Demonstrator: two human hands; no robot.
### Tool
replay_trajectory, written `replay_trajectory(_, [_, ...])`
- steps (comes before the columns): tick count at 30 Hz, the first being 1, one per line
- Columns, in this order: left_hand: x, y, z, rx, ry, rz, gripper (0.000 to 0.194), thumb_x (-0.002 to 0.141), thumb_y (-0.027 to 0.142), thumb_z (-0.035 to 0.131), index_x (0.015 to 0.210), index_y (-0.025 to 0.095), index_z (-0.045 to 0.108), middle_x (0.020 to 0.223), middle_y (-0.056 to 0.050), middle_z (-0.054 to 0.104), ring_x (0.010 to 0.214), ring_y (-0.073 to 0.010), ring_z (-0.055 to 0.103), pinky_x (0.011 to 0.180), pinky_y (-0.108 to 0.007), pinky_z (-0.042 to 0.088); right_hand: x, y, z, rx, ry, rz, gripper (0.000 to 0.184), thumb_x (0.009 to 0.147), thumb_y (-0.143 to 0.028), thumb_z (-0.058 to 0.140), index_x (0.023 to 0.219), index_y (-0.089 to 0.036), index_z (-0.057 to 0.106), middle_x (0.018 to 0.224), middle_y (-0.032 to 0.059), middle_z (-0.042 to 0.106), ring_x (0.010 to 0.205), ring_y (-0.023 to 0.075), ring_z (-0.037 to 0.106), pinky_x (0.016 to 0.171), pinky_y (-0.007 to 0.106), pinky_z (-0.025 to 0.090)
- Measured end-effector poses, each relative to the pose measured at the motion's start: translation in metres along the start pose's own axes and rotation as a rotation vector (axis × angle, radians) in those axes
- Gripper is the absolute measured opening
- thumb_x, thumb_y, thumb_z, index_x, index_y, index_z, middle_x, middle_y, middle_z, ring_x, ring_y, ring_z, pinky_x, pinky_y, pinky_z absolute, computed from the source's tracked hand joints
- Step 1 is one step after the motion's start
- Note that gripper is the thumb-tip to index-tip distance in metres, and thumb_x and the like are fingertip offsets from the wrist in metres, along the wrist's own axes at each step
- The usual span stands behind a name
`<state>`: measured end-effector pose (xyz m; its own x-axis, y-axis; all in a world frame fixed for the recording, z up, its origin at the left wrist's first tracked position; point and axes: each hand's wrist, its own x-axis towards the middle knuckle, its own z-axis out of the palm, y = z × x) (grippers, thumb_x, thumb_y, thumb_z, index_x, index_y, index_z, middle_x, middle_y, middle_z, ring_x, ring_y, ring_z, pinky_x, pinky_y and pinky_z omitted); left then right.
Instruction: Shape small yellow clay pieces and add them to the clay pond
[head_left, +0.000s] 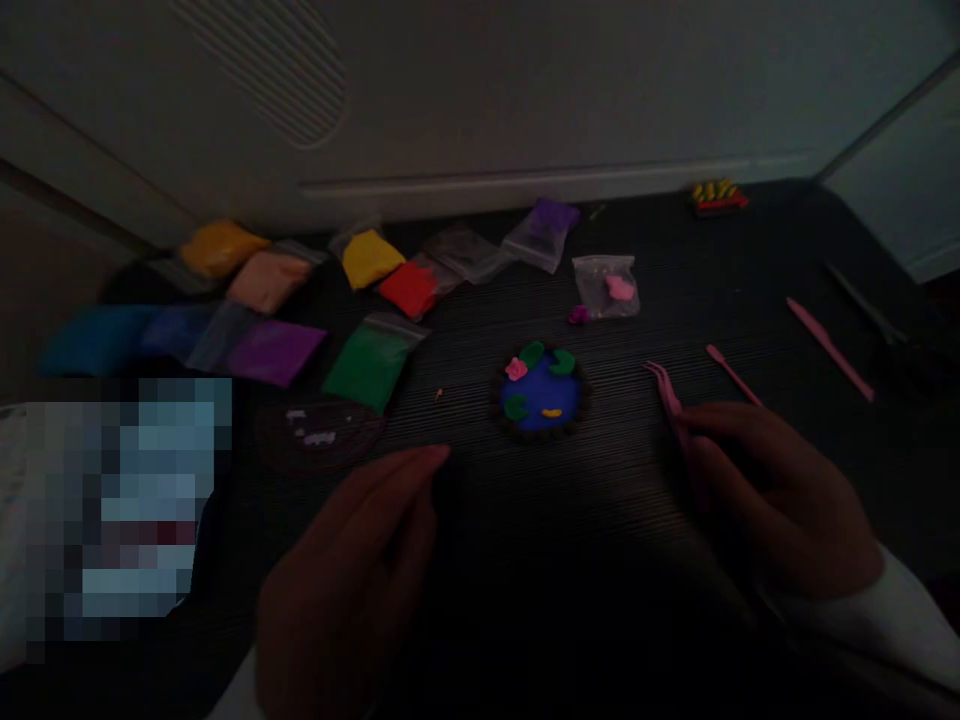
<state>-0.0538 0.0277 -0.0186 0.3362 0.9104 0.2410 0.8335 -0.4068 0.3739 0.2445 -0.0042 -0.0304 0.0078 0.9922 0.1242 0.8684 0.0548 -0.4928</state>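
In the head view my right hand (pixel 780 500) grips a pair of pink tweezers (pixel 673 405), whose slightly parted tips point up and to the left. My left hand (pixel 360 560) is closed near the front left, fingertips pressed together; whether something small is between them cannot be made out. Between the hands and a little farther back lies a small clay pond (pixel 544 388) with a dark beaded rim. On its blue surface are green lily pads (pixel 562 362), a pink flower (pixel 516 369) and a small yellow-orange piece (pixel 552 412). A tiny orange bit (pixel 439 394) lies on the table left of the pond.
Bags of coloured clay, such as a green one (pixel 367 362) and a yellow one (pixel 371 258), spread across the back left. A bag with pink clay (pixel 619 288) lies behind the pond. Pink modelling tools (pixel 831 350) and scissors (pixel 877 315) are at right. A clear palette (pixel 319 437) lies left.
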Motion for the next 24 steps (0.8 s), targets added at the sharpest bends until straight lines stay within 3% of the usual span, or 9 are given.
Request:
replay_trajectory(7, [-0.0024, 0.0006, -0.0017, -0.03, -0.011, -0.022, 0.028, 0.079, 0.018, 0.047, 0.106, 0.02, 0.052, 0.101, -0.003, 0.06, 0.092, -0.0131, 0.056, 0.085, -0.025, 0.044, -0.0002, 0.0014, 0.0005, 0.017, -0.012, 0.018, 0.026, 0.08, -0.032, 0.047, 0.105, -0.027, 0.053, 0.104, 0.0015, 0.057, 0.097, 0.0171, 0.053, 0.083, 0.033, 0.043])
replay_trajectory(13, [-0.0006, 0.0015, -0.0018, -0.039, -0.026, -0.049, 0.029, 0.079, 0.018, 0.048, 0.107, 0.021, 0.052, 0.094, -0.002, 0.061, 0.085, -0.0136, 0.058, 0.081, -0.027, 0.046, 0.0002, 0.0001, 0.0009, 0.008, -0.008, 0.0, 0.026, 0.081, -0.032, 0.046, 0.104, -0.025, 0.053, 0.101, 0.0029, 0.058, 0.094, 0.0178, 0.054, 0.08, 0.033, 0.044])
replay_trajectory(24, [0.0018, 0.0003, 0.0058, -0.022, 0.092, 0.018, 0.019, 0.08, 0.018, 0.048, 0.098, 0.016, 0.055, 0.087, -0.004, 0.064, 0.079, -0.014, 0.06, 0.075, -0.025, 0.048, 0.0005, 0.0026, 0.0023, 0.012, 0.026, -0.016, 0.025, 0.08, -0.035, 0.045, 0.101, -0.025, 0.055, 0.097, 0.0037, 0.061, 0.088, 0.0192, 0.058, 0.072, 0.034, 0.047])
